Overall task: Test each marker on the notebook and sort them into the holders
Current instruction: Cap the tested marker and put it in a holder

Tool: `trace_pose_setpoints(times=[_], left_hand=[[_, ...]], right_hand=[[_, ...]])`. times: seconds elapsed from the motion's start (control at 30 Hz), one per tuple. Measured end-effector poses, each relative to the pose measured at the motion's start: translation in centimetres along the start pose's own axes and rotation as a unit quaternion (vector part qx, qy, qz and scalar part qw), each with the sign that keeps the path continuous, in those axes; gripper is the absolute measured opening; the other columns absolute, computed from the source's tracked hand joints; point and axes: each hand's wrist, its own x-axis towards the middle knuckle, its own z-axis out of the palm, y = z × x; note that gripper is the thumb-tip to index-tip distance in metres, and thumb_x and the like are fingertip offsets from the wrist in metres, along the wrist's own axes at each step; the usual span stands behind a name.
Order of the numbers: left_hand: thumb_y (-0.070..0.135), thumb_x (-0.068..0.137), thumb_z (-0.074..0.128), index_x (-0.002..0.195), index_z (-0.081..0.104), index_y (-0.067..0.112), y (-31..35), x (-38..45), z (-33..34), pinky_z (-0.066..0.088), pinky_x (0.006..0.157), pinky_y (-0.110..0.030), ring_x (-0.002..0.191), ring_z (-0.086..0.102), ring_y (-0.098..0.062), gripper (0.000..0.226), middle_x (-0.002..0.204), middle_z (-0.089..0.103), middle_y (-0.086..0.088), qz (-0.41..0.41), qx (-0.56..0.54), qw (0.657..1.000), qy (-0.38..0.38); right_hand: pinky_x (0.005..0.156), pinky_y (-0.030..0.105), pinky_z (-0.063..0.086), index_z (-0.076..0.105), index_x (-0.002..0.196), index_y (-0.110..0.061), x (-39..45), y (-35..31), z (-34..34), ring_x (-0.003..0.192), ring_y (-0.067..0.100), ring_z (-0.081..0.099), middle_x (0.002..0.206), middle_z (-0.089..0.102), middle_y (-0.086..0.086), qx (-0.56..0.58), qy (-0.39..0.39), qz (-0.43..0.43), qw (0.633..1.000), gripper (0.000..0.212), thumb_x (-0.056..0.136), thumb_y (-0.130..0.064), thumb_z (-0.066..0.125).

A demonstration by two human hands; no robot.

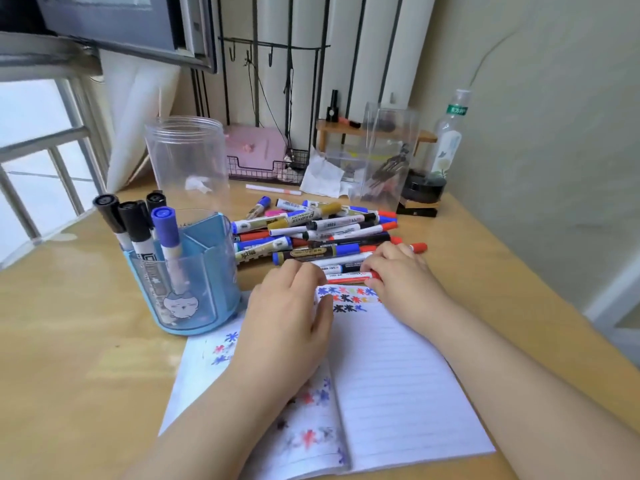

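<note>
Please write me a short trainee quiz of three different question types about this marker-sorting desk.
1. True or false: the blue holder already has four markers standing in it.
2. Multiple choice: the red marker between the hands lies (A) inside the clear jar, (B) at the top edge of the notebook, (C) on the wooden shelf.
3. Fill in: the left hand rests on the ____.

Key
1. True: three with black caps and one blue-capped marker.
2. B: the right hand and left hand meet it there, in front of the marker pile.
3. Notebook, beside the coloured test marks.
</note>
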Motion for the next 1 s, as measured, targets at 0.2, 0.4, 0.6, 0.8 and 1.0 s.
trace_pose_setpoints(times=[0.2, 0.4, 0.6, 0.8, 1.0], left_hand=[[0.032, 0.082, 0.039, 0.091, 0.055, 0.016, 0.1, 0.0, -0.1, 0.047, 0.063, -0.039, 0.076, 0.053, -0.022, 0.024, 0.086, 0.054, 0.001, -0.011, -0.016, 1.000, -0.004], [0.026, 0.082, 0.048, 0.093, 0.055, 0.016, 0.4, -0.3, -0.3, 0.041, 0.067, -0.030, 0.078, 0.050, -0.016, 0.017, 0.086, 0.051, 0.006, -0.019, -0.025, 1.000, 0.002], [0.027, 0.084, 0.048, 0.094, 0.055, 0.016, 0.8, -0.6, -0.5, 0.028, 0.067, -0.015, 0.077, 0.039, -0.003, 0.017, 0.085, 0.048, 0.010, 0.001, -0.044, 0.999, -0.002], [0.037, 0.091, 0.041, 0.120, 0.047, 0.014, 1.0, -0.5, -0.6, 0.033, 0.081, -0.015, 0.092, 0.043, -0.004, 0.038, 0.105, 0.048, 0.007, 0.044, -0.080, 0.996, 0.005], [0.042, 0.090, 0.033, 0.099, 0.060, 0.015, 0.2, -0.7, 0.4, 0.046, 0.069, -0.041, 0.081, 0.050, -0.023, 0.039, 0.087, 0.055, 0.001, 0.099, 0.015, 0.989, -0.109]], right_hand=[[0.092, 0.031, 0.026, 0.049, 0.111, -0.023, -0.3, -0.4, -2.4, 0.112, 0.019, 0.040, 0.117, 0.051, -0.004, -0.039, -0.020, -0.006, 0.999, 0.020, 0.095, -0.034, 0.049], [0.056, 0.010, 0.039, 0.063, 0.079, -0.023, -3.8, -1.5, -7.6, 0.060, -0.002, 0.051, 0.074, 0.062, -0.008, 0.357, 0.093, 0.103, 0.924, 0.011, 0.080, -0.016, 0.072], [0.078, 0.012, 0.046, 0.059, 0.094, -0.032, -6.5, -2.6, -5.8, 0.084, 0.001, 0.062, 0.093, 0.066, -0.010, 0.489, 0.117, 0.077, 0.861, 0.020, 0.090, -0.012, 0.060], [0.083, 0.022, 0.042, 0.062, 0.120, -0.024, -7.1, -3.7, -4.2, 0.093, 0.011, 0.054, 0.100, 0.058, -0.004, 0.241, 0.066, -0.061, 0.966, 0.034, 0.089, -0.030, 0.049], [0.066, 0.027, 0.044, 0.070, 0.093, -0.012, -7.5, -3.7, -3.3, 0.072, 0.021, 0.063, 0.082, 0.063, 0.002, 0.099, 0.064, -0.108, 0.987, 0.036, 0.084, -0.036, 0.045]])
